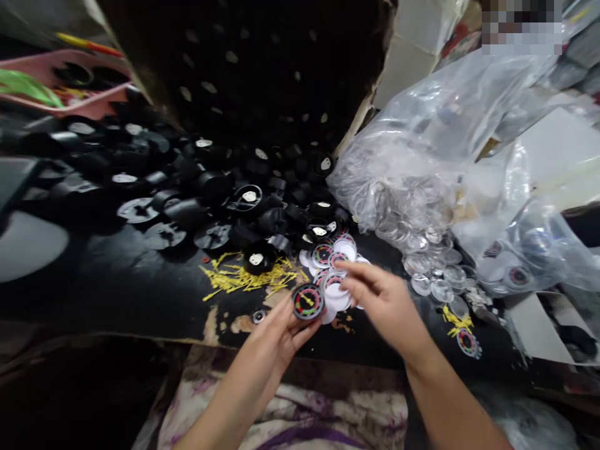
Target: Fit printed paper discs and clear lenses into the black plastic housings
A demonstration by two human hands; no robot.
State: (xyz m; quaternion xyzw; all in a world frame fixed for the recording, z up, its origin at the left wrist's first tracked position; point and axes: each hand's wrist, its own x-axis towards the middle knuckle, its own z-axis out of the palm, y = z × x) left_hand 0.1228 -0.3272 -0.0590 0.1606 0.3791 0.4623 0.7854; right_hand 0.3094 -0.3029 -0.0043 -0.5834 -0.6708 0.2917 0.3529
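My left hand (276, 334) is closed around a small black round gauge (308, 301), tilted face up, with a coloured dial and a yellow pointer. Just to its right, my right hand (384, 303) pinches what looks like a clear round plastic cover (334, 280), close to the gauge but apart from it. Behind and below the fingers lies a loose heap of printed dial discs (323, 254), some showing white backs. Yellow pointers (244, 278) are scattered left of the gauge. Part of the right fingertips' grip is blurred.
Many black round housings (187, 212) pile up at the left and back. To the right, clear covers (422, 250) spill from a large plastic bag (422, 137). A pink basket (100, 103) stands back left, and a white box (534, 325) at the right. The black table's front edge (187, 340) is worn.
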